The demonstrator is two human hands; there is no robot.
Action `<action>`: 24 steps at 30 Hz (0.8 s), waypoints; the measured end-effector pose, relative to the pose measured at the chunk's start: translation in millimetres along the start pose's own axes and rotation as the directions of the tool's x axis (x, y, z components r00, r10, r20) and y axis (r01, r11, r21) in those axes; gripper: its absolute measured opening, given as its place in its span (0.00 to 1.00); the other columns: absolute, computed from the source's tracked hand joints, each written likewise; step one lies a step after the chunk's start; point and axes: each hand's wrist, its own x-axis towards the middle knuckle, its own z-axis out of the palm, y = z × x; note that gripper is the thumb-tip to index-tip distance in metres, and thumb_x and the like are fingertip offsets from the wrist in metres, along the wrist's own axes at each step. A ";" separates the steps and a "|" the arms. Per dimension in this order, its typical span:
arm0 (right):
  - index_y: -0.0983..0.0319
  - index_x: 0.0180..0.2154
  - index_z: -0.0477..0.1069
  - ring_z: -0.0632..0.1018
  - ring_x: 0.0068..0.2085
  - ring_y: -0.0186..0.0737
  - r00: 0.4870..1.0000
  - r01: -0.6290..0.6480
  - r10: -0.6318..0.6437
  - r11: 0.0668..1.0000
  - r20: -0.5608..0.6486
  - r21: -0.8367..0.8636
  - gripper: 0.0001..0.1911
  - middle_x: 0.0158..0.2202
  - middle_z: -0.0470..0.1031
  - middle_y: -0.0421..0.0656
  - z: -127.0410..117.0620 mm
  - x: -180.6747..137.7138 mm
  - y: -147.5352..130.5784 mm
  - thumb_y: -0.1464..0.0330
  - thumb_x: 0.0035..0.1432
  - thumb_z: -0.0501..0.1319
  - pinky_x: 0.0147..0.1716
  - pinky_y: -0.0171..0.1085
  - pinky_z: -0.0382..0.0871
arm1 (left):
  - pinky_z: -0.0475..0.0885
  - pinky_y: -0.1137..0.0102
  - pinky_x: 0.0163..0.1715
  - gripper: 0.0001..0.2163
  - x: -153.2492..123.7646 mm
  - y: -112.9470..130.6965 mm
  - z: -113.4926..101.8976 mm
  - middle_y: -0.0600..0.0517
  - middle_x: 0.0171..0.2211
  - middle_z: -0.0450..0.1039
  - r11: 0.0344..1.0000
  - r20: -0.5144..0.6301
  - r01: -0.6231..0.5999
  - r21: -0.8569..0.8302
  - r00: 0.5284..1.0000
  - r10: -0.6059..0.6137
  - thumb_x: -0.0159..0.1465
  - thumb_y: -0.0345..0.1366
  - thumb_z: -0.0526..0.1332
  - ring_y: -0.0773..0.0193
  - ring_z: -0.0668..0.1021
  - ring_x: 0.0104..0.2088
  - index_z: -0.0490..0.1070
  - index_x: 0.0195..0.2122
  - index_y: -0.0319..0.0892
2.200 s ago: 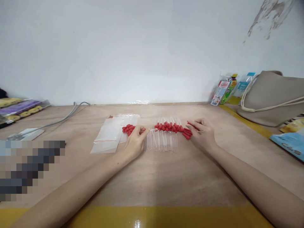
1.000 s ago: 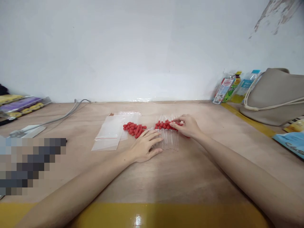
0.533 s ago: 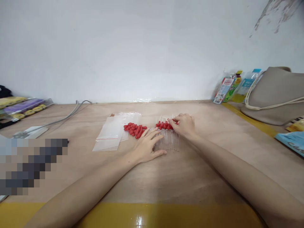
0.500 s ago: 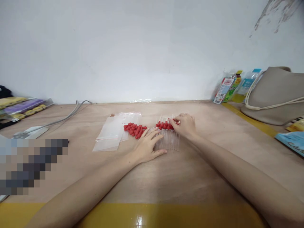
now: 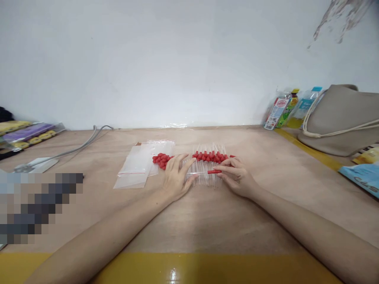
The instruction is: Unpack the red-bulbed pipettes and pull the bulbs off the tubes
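A glass dropper with a red rubber bulb (image 5: 213,172) lies level between my two hands. The fingers of my right hand (image 5: 240,176) pinch the bulb end. My left hand (image 5: 176,179) has thumb and forefinger at the clear tube's left end, its other fingers stretched over the red bulbs (image 5: 161,160) piled beside it and partly covering them. Under the held dropper lies a row of clear glass tubes (image 5: 207,182). Just beyond them is a row of droppers with red bulbs (image 5: 209,156), their clear tubes pointing to the wall. One more red piece shows behind my right fingers.
Clear zip bags (image 5: 132,165) lie left of the red pile. A grey cable (image 5: 89,138) runs along the left, near wrapped packets (image 5: 31,133). On the right stand drink containers (image 5: 276,112), a beige bag (image 5: 340,114) and a blue packet (image 5: 361,179).
My right hand has come from the far row towards me and now grips a dropper's bulb. My left hand has shifted slightly left, closing on the tube end. The row of red-bulbed droppers is more exposed.
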 end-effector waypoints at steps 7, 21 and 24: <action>0.56 0.39 0.72 0.71 0.37 0.39 0.998 0.049 -0.049 0.999 0.046 -0.013 0.10 0.35 0.73 0.43 7.1 0.7 -4.8 0.66 0.53 0.59 0.40 0.43 0.61 | 0.66 0.59 0.45 0.06 -0.3 -9.5 -3.6 0.50 0.38 0.74 0.980 0.073 -0.194 -0.034 0.978 0.196 0.61 0.33 0.56 0.60 0.73 0.42 0.72 0.36 0.43; 0.59 0.38 0.72 0.73 0.40 0.38 0.965 0.254 -0.249 0.965 0.077 -0.066 0.08 0.34 0.76 0.43 24.7 3.3 -15.0 0.67 0.57 0.56 0.38 0.40 0.66 | 0.64 0.57 0.54 0.09 -4.0 -7.1 -0.1 0.48 0.41 0.75 0.947 0.077 -0.300 -0.114 0.948 0.310 0.62 0.29 0.53 0.61 0.73 0.48 0.70 0.40 0.40; 0.60 0.38 0.72 0.74 0.39 0.39 0.958 0.283 -0.279 0.958 0.070 -0.053 0.08 0.34 0.77 0.44 23.0 2.2 -15.6 0.69 0.57 0.56 0.38 0.40 0.69 | 0.60 0.55 0.56 0.08 -5.5 -6.8 -0.7 0.48 0.41 0.75 0.939 0.071 -0.304 -0.160 0.946 0.318 0.62 0.28 0.53 0.62 0.73 0.48 0.70 0.39 0.39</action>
